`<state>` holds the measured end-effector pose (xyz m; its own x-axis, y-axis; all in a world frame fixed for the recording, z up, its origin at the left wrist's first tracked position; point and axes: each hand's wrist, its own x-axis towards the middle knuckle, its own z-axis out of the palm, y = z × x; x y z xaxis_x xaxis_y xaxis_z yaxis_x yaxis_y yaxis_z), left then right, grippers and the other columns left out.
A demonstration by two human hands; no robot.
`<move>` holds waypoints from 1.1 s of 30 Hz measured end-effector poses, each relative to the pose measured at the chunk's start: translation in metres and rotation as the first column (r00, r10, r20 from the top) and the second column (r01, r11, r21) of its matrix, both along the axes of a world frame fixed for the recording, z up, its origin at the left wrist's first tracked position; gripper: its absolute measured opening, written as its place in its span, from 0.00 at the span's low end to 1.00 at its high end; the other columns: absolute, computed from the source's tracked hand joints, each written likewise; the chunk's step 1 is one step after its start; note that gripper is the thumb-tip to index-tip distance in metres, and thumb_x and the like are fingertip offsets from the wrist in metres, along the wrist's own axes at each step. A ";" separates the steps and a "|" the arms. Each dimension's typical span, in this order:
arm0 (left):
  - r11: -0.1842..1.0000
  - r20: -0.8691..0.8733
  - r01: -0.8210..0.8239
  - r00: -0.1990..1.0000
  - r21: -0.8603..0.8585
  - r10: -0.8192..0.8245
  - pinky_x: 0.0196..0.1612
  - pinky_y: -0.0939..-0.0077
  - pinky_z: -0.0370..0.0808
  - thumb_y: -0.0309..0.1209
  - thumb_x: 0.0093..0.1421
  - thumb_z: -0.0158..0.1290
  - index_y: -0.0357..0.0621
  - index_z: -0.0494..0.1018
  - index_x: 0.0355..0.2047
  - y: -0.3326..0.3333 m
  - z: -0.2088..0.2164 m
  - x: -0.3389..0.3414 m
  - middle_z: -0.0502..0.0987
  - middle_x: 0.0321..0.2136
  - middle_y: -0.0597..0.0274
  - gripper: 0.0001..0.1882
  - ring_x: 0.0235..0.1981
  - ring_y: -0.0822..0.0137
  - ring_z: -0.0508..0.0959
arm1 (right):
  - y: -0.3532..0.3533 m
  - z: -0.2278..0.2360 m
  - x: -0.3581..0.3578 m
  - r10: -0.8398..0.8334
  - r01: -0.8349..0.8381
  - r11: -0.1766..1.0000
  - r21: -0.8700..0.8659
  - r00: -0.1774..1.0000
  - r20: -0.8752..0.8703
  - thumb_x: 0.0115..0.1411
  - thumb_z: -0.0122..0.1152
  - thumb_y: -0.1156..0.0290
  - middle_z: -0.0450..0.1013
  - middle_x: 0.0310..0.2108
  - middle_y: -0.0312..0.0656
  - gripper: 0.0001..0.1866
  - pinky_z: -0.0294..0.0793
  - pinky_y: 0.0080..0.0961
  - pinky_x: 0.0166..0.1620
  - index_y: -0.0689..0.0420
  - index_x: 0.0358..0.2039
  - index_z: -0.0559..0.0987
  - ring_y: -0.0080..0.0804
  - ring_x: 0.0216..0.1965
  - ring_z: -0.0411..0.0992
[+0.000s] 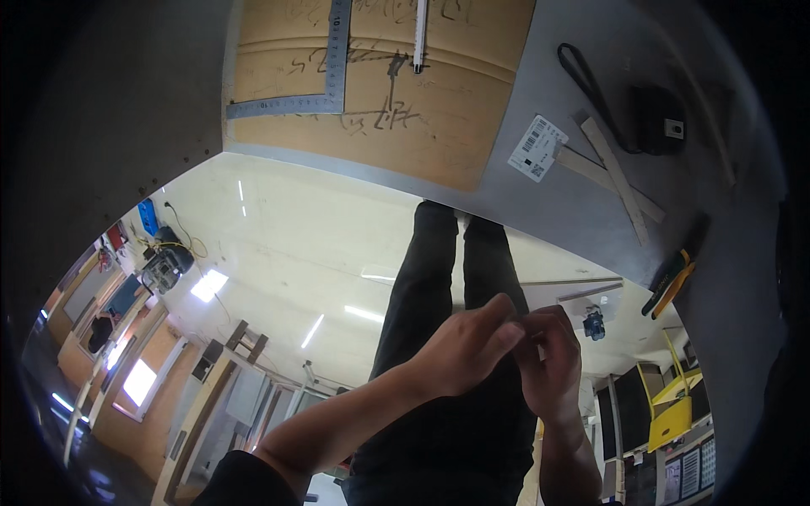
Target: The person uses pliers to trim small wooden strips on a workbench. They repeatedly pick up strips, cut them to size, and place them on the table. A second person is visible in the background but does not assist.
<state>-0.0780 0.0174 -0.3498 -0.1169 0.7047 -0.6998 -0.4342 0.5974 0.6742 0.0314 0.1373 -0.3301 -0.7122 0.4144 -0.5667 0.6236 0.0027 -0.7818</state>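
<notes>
My left hand (474, 348) and my right hand (553, 358) meet in front of my dark trousers (434, 270), short of the table's near edge. The fingers of both are curled and pinched together, fingertips touching. Whatever lies between them, if anything, is hidden or too small to make out. Beyond them, a cardboard sheet (456, 126) with black handwritten marks lies on the grey table (548, 198). A steel square (336, 59) and a white pen (420, 38) rest on that sheet.
Right of the cardboard lie a white label (537, 148), thin pale strips (614, 181) and a black tape measure (660, 122) with a wrist strap. Orange-and-black-handled pliers (672, 282) sit at the table's edge. A yellow chair (671, 422) stands at the lower right, wooden frames (198, 413) at the lower left.
</notes>
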 end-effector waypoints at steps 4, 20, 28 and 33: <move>0.981 -0.039 0.149 0.987 -0.123 -0.155 0.27 0.62 0.68 0.50 0.67 0.41 0.39 0.66 0.31 -0.004 -0.018 0.020 0.72 0.19 0.50 0.23 0.24 0.52 0.76 | -0.015 -0.023 0.024 -0.016 0.019 1.000 -0.015 0.989 0.145 0.55 0.64 0.77 0.70 0.34 0.41 0.15 0.72 0.22 0.29 0.58 0.42 0.71 0.29 0.28 0.72; 0.997 -0.993 -0.019 -0.088 0.081 0.079 0.21 0.66 0.70 0.31 0.55 0.61 0.42 0.69 0.26 -0.028 -0.076 -0.206 0.72 0.19 0.56 0.11 0.18 0.56 0.73 | 0.065 -0.109 -0.047 0.921 -0.485 0.332 0.809 0.354 -0.165 0.52 0.61 0.73 0.70 0.44 0.32 0.09 0.66 0.29 0.59 0.51 0.35 0.79 0.27 0.52 0.66; 0.999 -0.972 -0.030 -0.232 -0.039 -0.045 0.35 0.60 0.62 0.30 0.52 0.55 0.45 0.69 0.32 -0.023 -0.103 -0.233 0.71 0.29 0.58 0.08 0.32 0.52 0.70 | 0.069 -0.114 -0.057 0.978 -0.343 -0.102 0.934 0.139 0.158 0.52 0.52 0.65 0.74 0.42 0.27 0.06 0.51 0.30 0.68 0.46 0.30 0.78 0.21 0.55 0.65; 0.999 -0.972 -0.023 -0.231 -0.029 -0.034 0.35 0.60 0.63 0.30 0.52 0.54 0.45 0.69 0.31 -0.023 -0.103 -0.232 0.71 0.30 0.57 0.07 0.32 0.52 0.70 | 0.071 -0.118 -0.054 0.932 -0.295 -0.330 0.897 0.049 0.359 0.52 0.50 0.63 0.73 0.36 0.29 0.06 0.53 0.32 0.67 0.45 0.25 0.76 0.26 0.49 0.68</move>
